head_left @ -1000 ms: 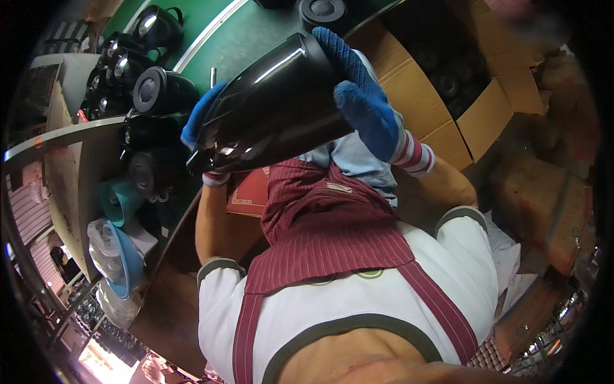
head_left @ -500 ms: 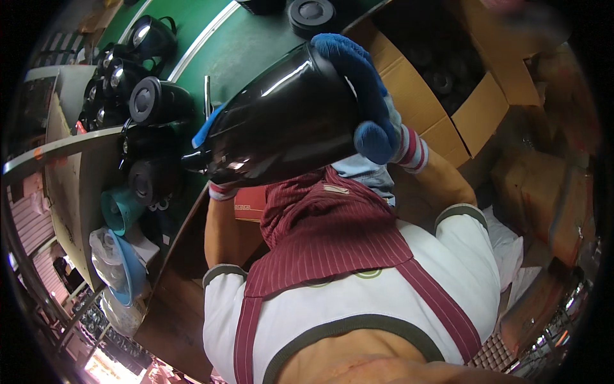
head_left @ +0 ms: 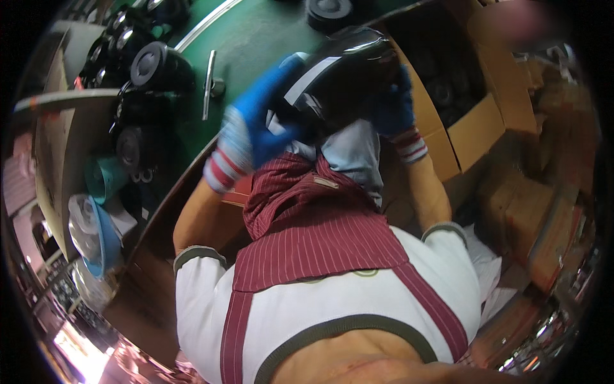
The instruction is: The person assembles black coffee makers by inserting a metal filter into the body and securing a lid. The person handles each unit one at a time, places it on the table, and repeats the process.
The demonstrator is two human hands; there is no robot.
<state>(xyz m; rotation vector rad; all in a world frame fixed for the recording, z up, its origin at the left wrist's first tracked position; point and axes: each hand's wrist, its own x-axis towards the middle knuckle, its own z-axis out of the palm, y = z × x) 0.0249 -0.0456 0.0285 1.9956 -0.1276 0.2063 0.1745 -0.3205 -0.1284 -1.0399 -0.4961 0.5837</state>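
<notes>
At upper centre, a black vessel slants lengthwise up rightward, held between left hand and right hand, both half-curled.

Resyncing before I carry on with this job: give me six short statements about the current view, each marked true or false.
1. The left hand and right hand hold a shiny black vessel. True.
2. The gloves are yellow. False: the gloves are blue.
3. A silver bar is left of the left hand. True.
4. The open cardboard box is at the picture's left. False: the open cardboard box is at the right.
5. The apron is plain green. False: the apron is maroon, thinly striped.
6. A light-blue basin is at the picture's left. True.
</notes>
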